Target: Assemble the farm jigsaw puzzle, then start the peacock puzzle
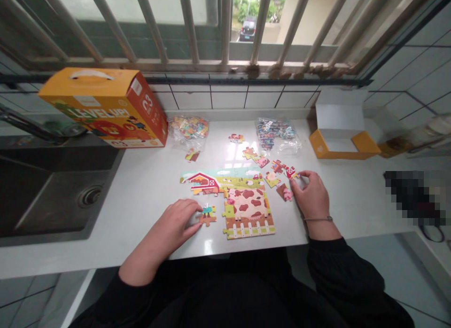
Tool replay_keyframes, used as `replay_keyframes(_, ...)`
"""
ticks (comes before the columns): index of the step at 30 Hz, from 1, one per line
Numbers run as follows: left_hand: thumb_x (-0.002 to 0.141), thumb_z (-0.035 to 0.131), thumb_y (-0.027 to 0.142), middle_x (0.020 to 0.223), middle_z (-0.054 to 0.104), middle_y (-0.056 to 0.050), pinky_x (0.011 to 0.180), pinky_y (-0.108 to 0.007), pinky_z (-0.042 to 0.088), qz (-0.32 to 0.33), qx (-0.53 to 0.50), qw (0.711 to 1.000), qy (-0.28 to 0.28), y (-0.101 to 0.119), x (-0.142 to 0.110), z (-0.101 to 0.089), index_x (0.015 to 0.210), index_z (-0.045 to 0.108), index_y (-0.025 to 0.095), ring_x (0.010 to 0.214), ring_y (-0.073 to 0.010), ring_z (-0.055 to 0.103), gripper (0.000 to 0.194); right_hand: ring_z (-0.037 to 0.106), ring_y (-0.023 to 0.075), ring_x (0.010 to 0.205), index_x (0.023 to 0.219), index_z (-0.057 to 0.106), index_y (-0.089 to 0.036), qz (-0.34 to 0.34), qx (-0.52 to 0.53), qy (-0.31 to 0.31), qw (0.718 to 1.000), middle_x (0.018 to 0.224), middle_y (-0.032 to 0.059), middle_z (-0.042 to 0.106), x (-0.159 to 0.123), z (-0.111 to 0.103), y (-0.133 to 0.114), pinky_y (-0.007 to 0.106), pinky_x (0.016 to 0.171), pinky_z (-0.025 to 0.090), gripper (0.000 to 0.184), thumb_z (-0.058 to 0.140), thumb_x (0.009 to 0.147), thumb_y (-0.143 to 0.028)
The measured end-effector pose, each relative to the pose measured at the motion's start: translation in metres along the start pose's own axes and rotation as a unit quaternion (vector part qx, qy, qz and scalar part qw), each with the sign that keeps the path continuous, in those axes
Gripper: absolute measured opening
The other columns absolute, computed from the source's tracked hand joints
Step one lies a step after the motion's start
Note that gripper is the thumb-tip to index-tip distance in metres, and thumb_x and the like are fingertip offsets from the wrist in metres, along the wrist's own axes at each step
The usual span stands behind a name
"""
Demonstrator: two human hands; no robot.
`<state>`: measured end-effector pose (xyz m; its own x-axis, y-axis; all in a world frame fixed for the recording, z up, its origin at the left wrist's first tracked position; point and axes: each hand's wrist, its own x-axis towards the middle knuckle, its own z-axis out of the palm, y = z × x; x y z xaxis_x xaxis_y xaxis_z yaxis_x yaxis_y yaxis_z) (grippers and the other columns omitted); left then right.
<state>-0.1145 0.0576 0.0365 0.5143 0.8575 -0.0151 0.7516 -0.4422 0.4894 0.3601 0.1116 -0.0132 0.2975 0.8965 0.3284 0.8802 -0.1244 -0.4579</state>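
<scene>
A partly joined jigsaw puzzle (248, 203) with a cow, a fence and a red barn lies on the white counter. Left of its lower part, my left hand (181, 220) pinches a joined bit of puzzle (207, 215) showing teal and brown, between thumb and fingers. On the right, my right hand (312, 194) has thumb and finger closed on a puzzle piece (291, 172) with a red barn design. Loose pieces lie beside it, among them a pink pig piece (285, 192) and a yellowish piece (272, 179). Another loose piece (192, 154) rests above the barn.
An orange box (105, 107) stands at the back left by the dark sink (52, 191). Two clear bags of pieces, one orange-toned (189, 128) and one bluish (276, 132), lie near the tiled wall. An open orange-and-white box (341, 147) is at the back right.
</scene>
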Motion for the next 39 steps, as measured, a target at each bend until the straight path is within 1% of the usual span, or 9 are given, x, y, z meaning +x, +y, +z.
replay_keyframes(4,0.099,0.077,0.036,0.136,0.071,-0.011,0.105,-0.05,0.055,-0.002,0.011,1.0,0.012,0.009,0.0,0.003,0.125,0.068,0.025,0.125,-0.0326,0.067,0.029,0.067,0.0261,0.085,0.13,0.061,-0.023,0.013,0.002,0.011,1.0,0.123,0.0121,0.076,-0.002,-0.004,-0.005,0.04,0.082,0.053,0.05,0.071,0.091,-0.053)
replay_keyframes(9,0.095,0.085,0.039,0.151,0.066,-0.014,0.114,-0.056,0.053,0.04,0.008,0.999,0.018,0.036,0.009,0.024,0.135,0.066,0.026,0.139,-0.0366,0.062,0.046,0.066,0.0228,0.078,0.141,0.054,-0.024,-0.015,0.015,0.003,1.0,0.131,0.0117,0.076,-0.005,-0.006,-0.011,0.038,0.077,0.053,0.059,0.073,0.092,-0.051)
replay_keyframes(13,0.095,0.084,0.04,0.161,0.061,-0.015,0.122,-0.061,0.047,0.072,-0.009,0.997,0.008,0.057,0.02,0.042,0.137,0.065,0.027,0.146,-0.0381,0.058,0.048,0.062,0.0214,0.074,0.137,0.058,-0.023,-0.035,0.01,0.01,0.999,0.127,0.0115,0.074,-0.005,-0.007,-0.013,0.04,0.078,0.054,0.051,0.071,0.093,-0.047)
replay_keyframes(17,0.098,0.082,0.037,0.158,0.064,-0.013,0.129,-0.067,0.038,0.08,-0.014,0.997,-0.011,0.066,0.029,0.05,0.138,0.065,0.027,0.148,-0.0377,0.057,0.045,0.058,0.0193,0.07,0.129,0.063,-0.022,-0.055,0.02,0.002,0.998,0.123,0.0111,0.069,-0.004,-0.008,-0.015,0.04,0.08,0.055,0.04,0.069,0.095,-0.042)
replay_keyframes(20,0.1,0.078,0.04,0.157,0.065,-0.014,0.126,-0.067,0.04,0.078,-0.007,0.997,-0.015,0.068,0.031,0.052,0.138,0.065,0.026,0.145,-0.0382,0.059,0.043,0.056,0.0179,0.068,0.125,0.064,-0.022,-0.061,0.032,0.001,0.998,0.122,0.0106,0.068,-0.004,-0.008,-0.015,0.039,0.079,0.054,0.033,0.066,0.097,-0.04)
replay_keyframes(26,0.103,0.073,0.04,0.158,0.064,-0.015,0.123,-0.065,0.045,0.073,0.019,0.997,0.006,0.063,0.024,0.052,0.138,0.066,0.024,0.143,-0.0381,0.06,0.039,0.057,0.0193,0.07,0.122,0.065,-0.022,-0.052,0.039,0.009,0.998,0.114,0.0088,0.072,-0.003,-0.006,-0.013,0.038,0.078,0.053,0.03,0.061,0.098,-0.039)
replay_keyframes(32,0.109,0.062,0.033,0.155,0.066,-0.016,0.121,-0.062,0.05,0.04,0.046,0.995,0.075,0.036,0.002,0.048,0.138,0.066,0.022,0.141,-0.0351,0.063,0.032,0.061,0.0217,0.074,0.113,0.069,-0.022,-0.059,-0.012,-0.029,0.998,0.106,0.0088,0.072,0.0,-0.01,-0.014,0.039,0.079,0.052,0.024,0.061,0.098,-0.039)
replay_keyframes(35,0.11,0.06,0.032,0.156,0.064,-0.015,0.124,-0.062,0.049,0.024,0.043,0.994,0.099,0.022,-0.01,0.046,0.136,0.067,0.022,0.143,-0.0338,0.062,0.029,0.062,0.0227,0.076,0.109,0.071,-0.022,-0.09,-0.013,-0.051,0.995,0.103,0.0092,0.073,0.015,-0.013,-0.028,0.039,0.079,0.051,0.021,0.063,0.098,-0.038)
replay_keyframes(39,0.109,0.061,0.033,0.157,0.063,-0.015,0.126,-0.065,0.047,0.006,0.03,0.992,0.124,0.013,-0.02,0.044,0.138,0.066,0.024,0.146,-0.0342,0.061,0.031,0.069,0.0268,0.09,0.108,0.072,-0.022,-0.174,0.023,-0.095,0.98,0.107,0.0112,0.076,0.052,-0.009,-0.069,0.04,0.087,0.053,0.019,0.065,0.1,-0.037)
